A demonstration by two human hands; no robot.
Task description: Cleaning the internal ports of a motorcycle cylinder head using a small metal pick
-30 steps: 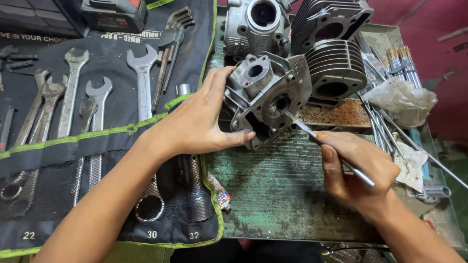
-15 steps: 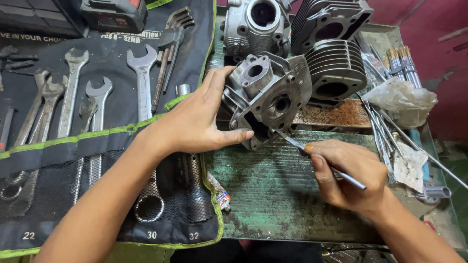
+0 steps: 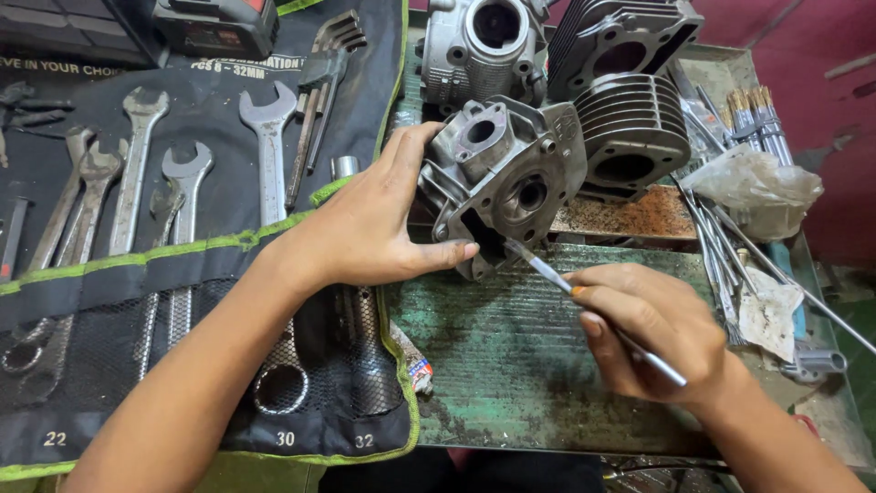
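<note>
Cluttered green metal table (image 3: 511, 383); wrench roll (image 3: 137, 274) at left. Left hand (image 3: 383, 228) grips grey cylinder head (image 3: 506, 178), tilted on table centre. Right hand (image 3: 652, 333) pinches thin scraper (image 3: 593, 310), tip at head's lower edge. Slip risk: tip could skid into left thumb.

4 engine cyl. parts (image 3: 505, 178), 1 thin tool (image 3: 584, 306), 1 wrench roll (image 3: 182, 274)

Grey cylinder head (image 3: 506, 183), tilted, thin tool (image 3: 547, 271)

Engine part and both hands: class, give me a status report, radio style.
Left hand gripping grey engine part, tilted on the green bench. Right hand holding thin metal tool, tip at the part's lower edge. Nothing in the way.
</note>
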